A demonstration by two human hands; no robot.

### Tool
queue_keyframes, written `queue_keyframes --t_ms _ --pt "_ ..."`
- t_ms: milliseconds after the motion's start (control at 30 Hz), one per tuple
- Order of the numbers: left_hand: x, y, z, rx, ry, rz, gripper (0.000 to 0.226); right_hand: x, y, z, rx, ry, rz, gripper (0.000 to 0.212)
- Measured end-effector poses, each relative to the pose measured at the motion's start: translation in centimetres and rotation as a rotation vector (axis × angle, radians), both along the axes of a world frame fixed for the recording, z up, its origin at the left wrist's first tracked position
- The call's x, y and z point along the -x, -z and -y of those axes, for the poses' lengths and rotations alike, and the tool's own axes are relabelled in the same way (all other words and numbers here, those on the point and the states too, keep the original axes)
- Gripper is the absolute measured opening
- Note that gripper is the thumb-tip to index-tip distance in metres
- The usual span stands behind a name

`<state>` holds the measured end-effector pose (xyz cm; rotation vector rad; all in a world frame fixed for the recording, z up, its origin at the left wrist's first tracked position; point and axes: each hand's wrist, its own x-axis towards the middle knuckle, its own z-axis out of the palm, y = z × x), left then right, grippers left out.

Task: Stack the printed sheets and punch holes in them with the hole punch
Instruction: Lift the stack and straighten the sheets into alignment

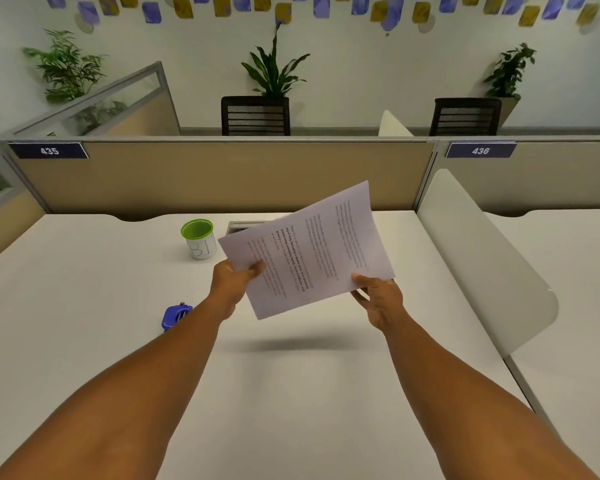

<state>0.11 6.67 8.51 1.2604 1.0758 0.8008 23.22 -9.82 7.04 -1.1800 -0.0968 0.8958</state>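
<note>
The printed sheets [312, 251] are white pages with lines of text, held together in the air above the desk and tilted up to the right; their shadow falls on the desk below. My left hand [232, 278] pinches their left edge, thumb on top. My right hand [378, 299] holds their lower right corner. A small blue hole punch [174, 316] lies on the white desk [84, 306], left of my left forearm, which partly hides it.
A white cup with a green rim [199, 239] stands at the back of the desk, just left of the sheets. A tan partition [222, 174] closes the far side. A white curved divider [482, 254] borders the right side.
</note>
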Motion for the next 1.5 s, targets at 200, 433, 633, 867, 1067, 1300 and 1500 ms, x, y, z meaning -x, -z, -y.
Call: queue_keyframes --t_ms 200,433,633,867,1067,1300,1500 --pt "1.1 0.0 -1.3 -0.099 -0.033 -0.083 0.036 -0.3 0.6 1.0 0.104 0.065 0.207 0.026" --pt "1.0 1.1 -0.4 -0.090 0.023 -0.161 0.033 0.1 1.3 0.7 0.283 -0.063 0.473 0.023" --pt "1.7 3.8 1.4 -0.015 0.053 -0.225 0.031 0.6 3.0 1.6 0.442 -0.167 0.539 0.032" --pt "0.8 3.3 0.9 -0.043 0.020 -0.224 0.037 0.3 1.8 0.8 0.448 -0.158 0.639 0.026" --pt "0.9 3.3 0.8 -0.029 0.048 -0.271 0.039 0.2 2.0 1.3 0.467 -0.225 0.642 0.032" --pt "1.3 4.1 1.0 -0.027 0.057 -0.380 0.045 0.6 2.4 1.6 0.490 -0.226 0.714 0.024" --pt "0.5 2.6 0.6 -0.084 0.037 -0.319 0.037 0.3 1.9 1.5 0.420 -0.160 0.583 0.019"
